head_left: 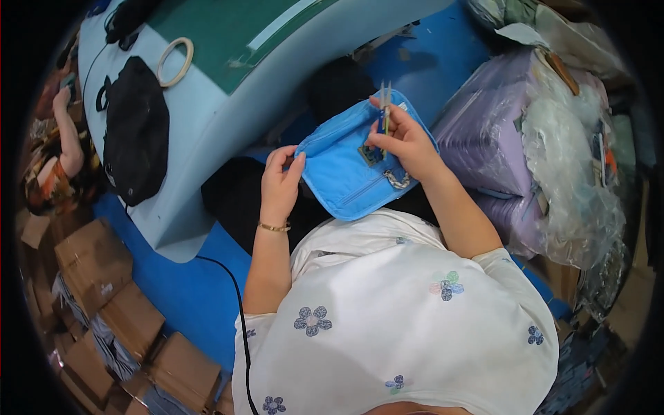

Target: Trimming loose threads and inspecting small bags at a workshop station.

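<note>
A bright blue fabric pouch (pixel 339 176) with a zip rests over my lap, tilted. Its upper left edge is pinched between the thumb and fingers of my left hand (pixel 282 183). Above the pouch's right half, my right hand (pixel 413 144) grips thread snips (pixel 384 104), their pointed metal tips upward and apart. Part of the snips' handle is covered by my fingers. On the pouch lie a small dark patterned patch (pixel 371 155), just below the snips, and a short twisted cord loop (pixel 398 181) near the lower right.
A pale blue table (pixel 200 131) on the left bears a green mat (pixel 214 41), a tape roll (pixel 163 76) and a black bag (pixel 137 131). Plastic-wrapped purple bundles (pixel 484 131) stand right. Cardboard boxes (pixel 97 259) crowd the lower left. Another person's arm (pixel 68 135) shows far left.
</note>
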Motion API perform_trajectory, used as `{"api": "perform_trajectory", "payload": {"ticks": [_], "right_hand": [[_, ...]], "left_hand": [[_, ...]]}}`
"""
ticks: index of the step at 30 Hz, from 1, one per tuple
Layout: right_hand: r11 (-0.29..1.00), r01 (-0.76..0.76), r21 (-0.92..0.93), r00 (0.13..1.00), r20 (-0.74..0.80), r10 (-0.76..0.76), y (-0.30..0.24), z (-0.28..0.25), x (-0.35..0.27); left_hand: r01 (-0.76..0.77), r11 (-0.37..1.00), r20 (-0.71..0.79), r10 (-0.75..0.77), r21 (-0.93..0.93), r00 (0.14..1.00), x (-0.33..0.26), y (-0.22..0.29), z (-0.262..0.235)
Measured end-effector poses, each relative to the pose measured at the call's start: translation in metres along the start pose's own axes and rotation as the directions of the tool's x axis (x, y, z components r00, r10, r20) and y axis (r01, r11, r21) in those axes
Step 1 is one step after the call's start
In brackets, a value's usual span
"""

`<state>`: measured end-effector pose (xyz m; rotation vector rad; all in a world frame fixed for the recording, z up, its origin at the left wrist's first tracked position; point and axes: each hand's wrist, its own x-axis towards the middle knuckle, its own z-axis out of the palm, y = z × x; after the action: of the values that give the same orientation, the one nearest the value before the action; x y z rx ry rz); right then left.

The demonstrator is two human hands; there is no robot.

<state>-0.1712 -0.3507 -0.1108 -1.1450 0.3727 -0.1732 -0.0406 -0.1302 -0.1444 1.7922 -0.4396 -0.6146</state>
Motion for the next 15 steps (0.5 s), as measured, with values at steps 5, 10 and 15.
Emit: {"api": "perform_trajectory", "payload": {"ticks": [5, 10, 15], "right_hand": [[1.0, -0.01, 0.01, 1.0, -0.025, 0.011, 0.004, -0.005, 0.004], [0.974, -0.052, 0.222, 0.998, -0.031, 0.06, 0.003, -0.008, 0.009], [0.95, -0.079, 0.301, 0.992, -0.071, 0.105, 0.003, -0.011, 0.005]], "left_hand": [[-0.116, 0.986, -0.062, 0.125, 0.121, 0.99, 0.001, 0.005, 0.0], [0.274, 0.629, 0.065, -0.334, -0.727, 0.94, -0.003, 0.001, 0.001], [-0.505, 0.773, -0.121, 0.585, 0.384, 0.802, -0.023, 0.055, 0.013]]}}
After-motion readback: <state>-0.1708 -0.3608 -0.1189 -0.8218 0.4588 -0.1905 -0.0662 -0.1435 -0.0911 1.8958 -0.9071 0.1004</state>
